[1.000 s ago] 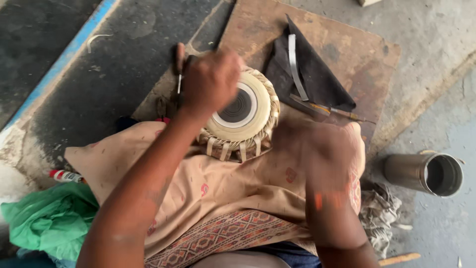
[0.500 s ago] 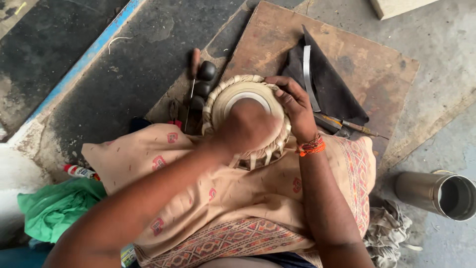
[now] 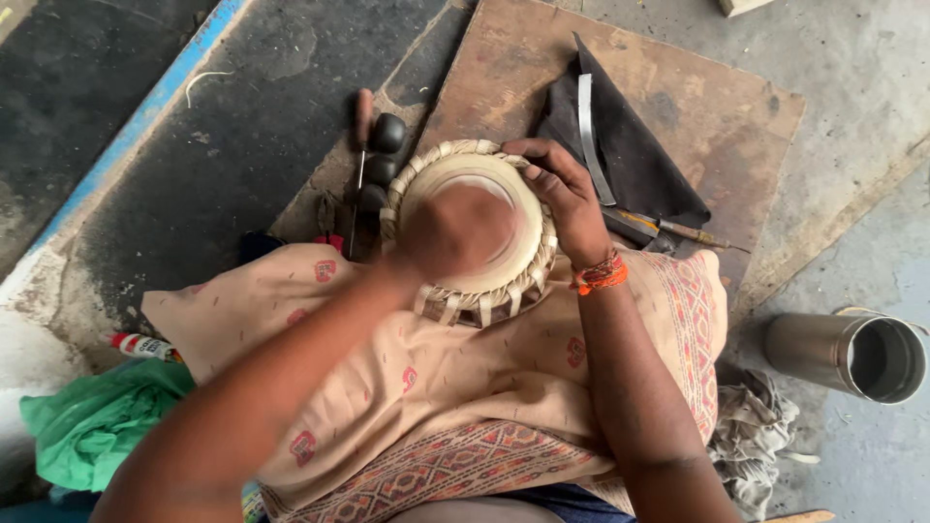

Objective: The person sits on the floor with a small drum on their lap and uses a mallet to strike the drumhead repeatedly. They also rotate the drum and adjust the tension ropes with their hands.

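Small hand drum (image 3: 504, 276) sits at frame centre, propped on the person's lap over a beige patterned cloth (image 3: 465, 387); pale skin head faces up, woven strap lacing runs round the rim. Left hand (image 3: 450, 232) lies flat on the drumhead, blurred, palm down over the middle of the skin; fingers look loosely curled but nothing can be made out inside them, so cannot tell whether it holds anything. Right hand (image 3: 562, 199) cups the drum's rim at its 2 o'clock side, fingers spread and wrapped over the edge, gripping the drum itself; an orange thread band (image 3: 601, 274) sits on that wrist. At 10 o'clock from the drum, just beside it, three dark rounded pieces (image 3: 380, 167) lie in a short row next to a thin tool with a reddish handle (image 3: 360, 126). At 1 o'clock, a dark cloth (image 3: 630, 165) rests on a brown board (image 3: 717, 107), with a thin metal strip (image 3: 591, 136) lying along it and a slim pointed tool (image 3: 678, 230) at its lower edge. At 4 o'clock, well apart, a steel tumbler (image 3: 852, 353) lies on its side on the concrete floor. At 8 o'clock, a green plastic bag (image 3: 92, 426).
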